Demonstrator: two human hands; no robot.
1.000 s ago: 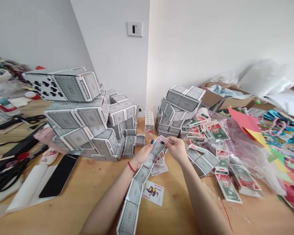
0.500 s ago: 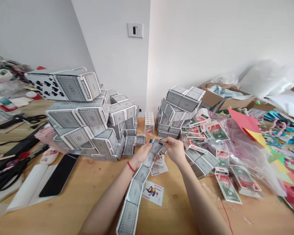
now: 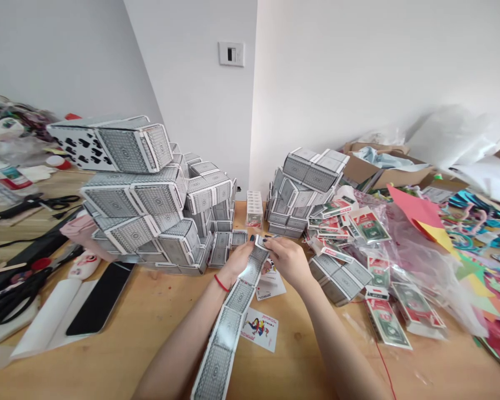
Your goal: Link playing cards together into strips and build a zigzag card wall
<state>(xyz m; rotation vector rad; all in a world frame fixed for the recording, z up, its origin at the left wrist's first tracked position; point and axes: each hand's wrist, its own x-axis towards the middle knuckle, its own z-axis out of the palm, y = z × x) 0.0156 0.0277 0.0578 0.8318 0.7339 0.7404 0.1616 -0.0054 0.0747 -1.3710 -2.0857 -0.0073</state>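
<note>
A long chain of linked grey-backed playing cards [image 3: 229, 322] runs from the bottom edge up to my hands. My left hand [image 3: 239, 260] pinches the chain's far end from the left. From the right, my right hand [image 3: 286, 260] has its fingers closed on that same end. A joker card [image 3: 260, 329] lies face up on the wooden table [image 3: 150, 328] under my forearms, beside other loose face-up cards [image 3: 270, 284]. My left wrist has a red band on it.
A tall stack of card-built blocks [image 3: 145, 194] stands left of my hands, a smaller one [image 3: 304, 186] behind right. Card packs [image 3: 383, 319] and plastic wrap lie right, coloured paper [image 3: 420, 214] beyond. A black phone [image 3: 98, 300] and scissors [image 3: 12, 294] lie left.
Both hands slid a little left and lower with the chain's end. The card held raised at the tip a second ago is now folded down between my fingers.
</note>
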